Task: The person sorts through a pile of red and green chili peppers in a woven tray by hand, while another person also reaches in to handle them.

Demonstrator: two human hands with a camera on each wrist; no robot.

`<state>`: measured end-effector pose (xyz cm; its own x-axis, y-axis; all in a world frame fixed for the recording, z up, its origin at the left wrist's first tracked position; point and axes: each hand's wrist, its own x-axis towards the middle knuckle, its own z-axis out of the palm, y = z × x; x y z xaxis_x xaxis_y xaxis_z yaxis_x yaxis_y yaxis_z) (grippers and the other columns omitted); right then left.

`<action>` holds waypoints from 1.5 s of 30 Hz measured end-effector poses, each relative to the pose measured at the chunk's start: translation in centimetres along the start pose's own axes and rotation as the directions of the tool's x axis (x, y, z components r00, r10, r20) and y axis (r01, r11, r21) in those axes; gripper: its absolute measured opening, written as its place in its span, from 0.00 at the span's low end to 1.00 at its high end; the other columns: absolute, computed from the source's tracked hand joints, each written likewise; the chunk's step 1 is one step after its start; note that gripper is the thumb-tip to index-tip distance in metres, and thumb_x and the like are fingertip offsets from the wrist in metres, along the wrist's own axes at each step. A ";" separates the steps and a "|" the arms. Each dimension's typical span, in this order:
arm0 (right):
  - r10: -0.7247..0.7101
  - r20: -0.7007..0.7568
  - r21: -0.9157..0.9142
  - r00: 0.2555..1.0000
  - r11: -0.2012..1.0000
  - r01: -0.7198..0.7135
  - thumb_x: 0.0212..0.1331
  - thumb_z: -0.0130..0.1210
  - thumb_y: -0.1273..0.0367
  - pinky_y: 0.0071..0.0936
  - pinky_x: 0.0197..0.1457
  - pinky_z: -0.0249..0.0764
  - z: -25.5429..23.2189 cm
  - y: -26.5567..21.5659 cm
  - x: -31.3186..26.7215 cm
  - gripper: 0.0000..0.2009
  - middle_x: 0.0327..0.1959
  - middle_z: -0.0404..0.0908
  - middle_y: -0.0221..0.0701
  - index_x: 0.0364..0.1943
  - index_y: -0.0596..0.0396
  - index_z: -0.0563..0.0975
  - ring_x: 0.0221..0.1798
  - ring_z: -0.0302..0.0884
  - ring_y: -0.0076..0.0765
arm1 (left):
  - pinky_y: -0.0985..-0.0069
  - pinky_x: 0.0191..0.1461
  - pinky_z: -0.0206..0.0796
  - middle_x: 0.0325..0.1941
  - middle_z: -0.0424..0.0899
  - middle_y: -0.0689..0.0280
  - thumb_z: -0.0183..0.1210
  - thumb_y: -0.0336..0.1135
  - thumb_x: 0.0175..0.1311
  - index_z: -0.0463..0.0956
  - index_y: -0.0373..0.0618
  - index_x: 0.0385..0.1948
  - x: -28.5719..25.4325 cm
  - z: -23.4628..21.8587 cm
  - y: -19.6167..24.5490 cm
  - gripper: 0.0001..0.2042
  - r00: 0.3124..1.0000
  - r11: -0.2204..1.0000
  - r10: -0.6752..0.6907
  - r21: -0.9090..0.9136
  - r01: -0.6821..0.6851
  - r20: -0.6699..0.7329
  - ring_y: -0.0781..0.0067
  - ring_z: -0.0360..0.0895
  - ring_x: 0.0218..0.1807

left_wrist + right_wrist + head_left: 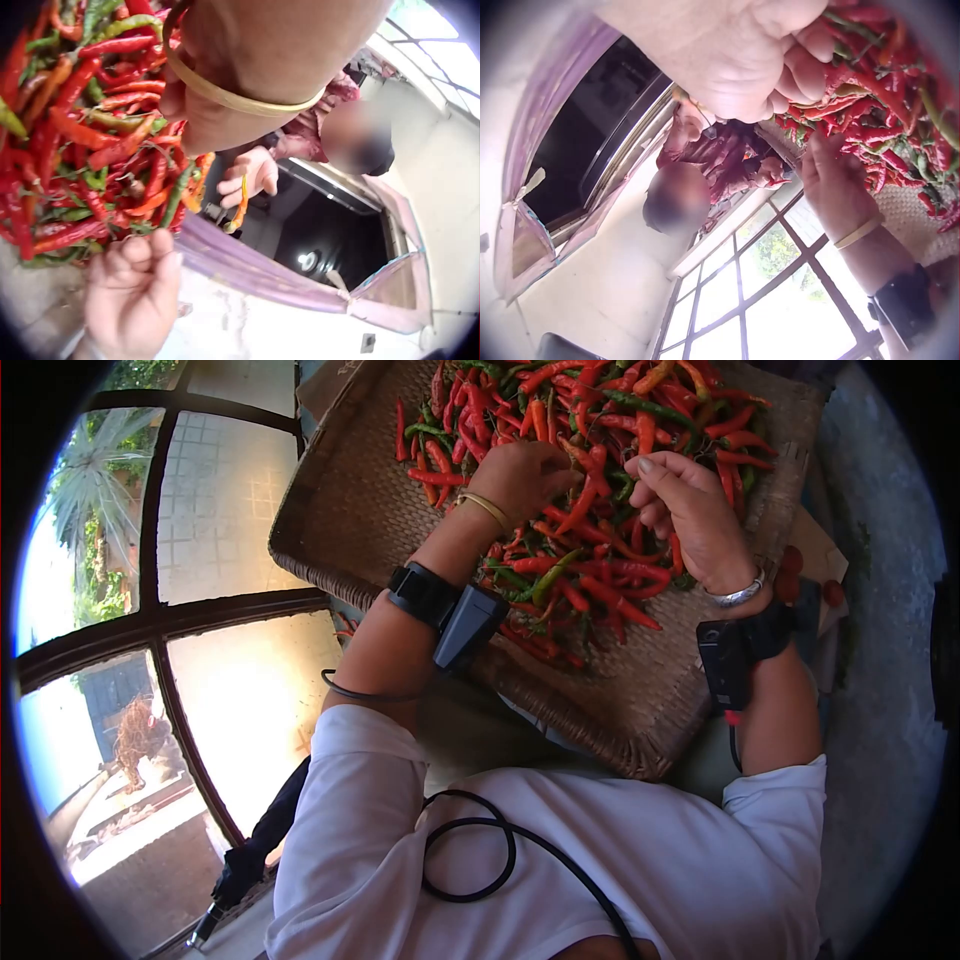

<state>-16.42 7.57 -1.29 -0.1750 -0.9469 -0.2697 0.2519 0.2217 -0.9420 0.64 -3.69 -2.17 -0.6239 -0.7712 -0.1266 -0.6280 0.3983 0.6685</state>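
In the head view, your right hand (695,515) has its fingers curled and its grip pressed together above the heaped chili peppers (610,585), though you cannot tell whether a stem lies between. Your left hand (520,480) reaches over the same pile in the woven tray (345,495); its grip is partly hidden, so you cannot tell its state.

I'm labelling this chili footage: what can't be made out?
Whether the left hand holds anything: head view, hidden by the hand itself.
Whether the right hand pinches anything: head view, too small.
Far edge of the tray: head view, cut off at top.
Other person's face: both wrist views, blurred.
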 end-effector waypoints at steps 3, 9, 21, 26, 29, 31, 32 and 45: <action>-0.002 0.006 -0.007 1.000 1.000 0.002 0.55 0.49 0.62 0.11 0.21 0.60 0.1 0.0 0.1 0.11 0.20 0.71 0.22 0.33 0.55 0.74 0.20 0.65 0.13 | 0.73 0.35 0.68 0.27 0.79 0.61 0.59 0.41 0.47 0.76 0.46 0.33 -0.5 2.1 0.3 0.13 0.986 0.939 0.023 0.334 -0.078 0.164 0.67 0.77 0.30; 0.026 0.008 -0.055 1.000 0.998 -0.025 0.55 0.50 0.63 0.12 0.21 0.61 0.5 0.2 0.0 0.10 0.20 0.72 0.22 0.32 0.56 0.74 0.19 0.65 0.14 | 0.71 0.36 0.68 0.26 0.79 0.59 0.57 0.40 0.46 0.76 0.43 0.29 -0.3 2.3 0.2 0.12 0.977 0.919 -0.005 0.387 -0.079 0.211 0.65 0.77 0.31; -0.193 0.064 -0.730 0.979 0.660 0.178 0.45 0.57 0.66 0.30 0.31 0.69 0.8 1.2 -0.1 0.17 0.24 0.76 0.37 0.40 0.58 0.72 0.27 0.75 0.38 | 0.82 0.30 0.66 0.24 0.78 0.66 0.57 0.32 0.47 0.73 0.36 0.32 -2.7 0.3 1.7 0.11 0.938 0.982 0.019 -0.181 0.047 0.346 0.80 0.74 0.27; -0.267 0.085 -0.655 0.960 0.711 0.256 0.46 0.56 0.66 0.27 0.30 0.69 0.4 2.6 0.5 0.18 0.23 0.76 0.38 0.43 0.59 0.71 0.25 0.74 0.36 | 0.85 0.29 0.64 0.24 0.77 0.68 0.58 0.31 0.50 0.71 0.36 0.35 -3.2 0.2 2.0 0.12 0.933 0.932 -0.022 -0.330 0.148 0.358 0.84 0.72 0.27; -0.162 0.011 -0.432 0.987 0.889 0.151 0.50 0.52 0.66 0.22 0.27 0.68 0.5 1.3 0.4 0.16 0.22 0.75 0.34 0.42 0.61 0.71 0.22 0.72 0.27 | 0.86 0.29 0.64 0.26 0.77 0.69 0.58 0.31 0.50 0.72 0.37 0.36 -3.4 -0.4 1.8 0.12 0.948 0.941 -0.029 -0.310 0.133 0.318 0.85 0.72 0.27; -0.094 -0.044 -0.273 0.995 0.959 0.079 0.52 0.50 0.66 0.18 0.26 0.66 0.4 0.6 0.3 0.14 0.21 0.74 0.31 0.40 0.62 0.72 0.20 0.70 0.22 | 0.87 0.29 0.64 0.28 0.77 0.70 0.58 0.31 0.50 0.72 0.39 0.37 -3.1 -1.5 1.9 0.13 0.938 0.964 -0.066 -0.219 0.147 0.341 0.85 0.72 0.28; -0.078 -0.056 -0.206 0.995 0.976 0.065 0.55 0.48 0.65 0.16 0.25 0.65 0.1 0.4 0.4 0.13 0.20 0.73 0.29 0.38 0.62 0.72 0.20 0.68 0.19 | 0.87 0.29 0.64 0.28 0.77 0.70 0.58 0.31 0.50 0.72 0.39 0.37 -2.9 -1.9 1.5 0.13 0.940 0.965 -0.063 -0.218 0.143 0.336 0.85 0.72 0.28; 0.025 -0.028 -0.072 0.999 0.997 -0.027 0.57 0.46 0.65 0.12 0.20 0.60 1.0 0.0 -0.1 0.11 0.19 0.72 0.24 0.35 0.59 0.72 0.17 0.64 0.14 | 0.85 0.31 0.64 0.38 0.75 0.66 0.56 0.28 0.54 0.64 0.37 0.48 2.5 -3.9 -1.0 0.19 0.916 0.793 -0.083 -0.582 -0.177 -0.393 0.84 0.72 0.32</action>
<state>-15.39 7.45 -1.07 -0.1954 -0.9341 -0.2988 0.1878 0.2635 -0.9462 1.55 -7.91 -0.33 -0.3362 -0.9346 0.1162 -0.1168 0.1638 0.9796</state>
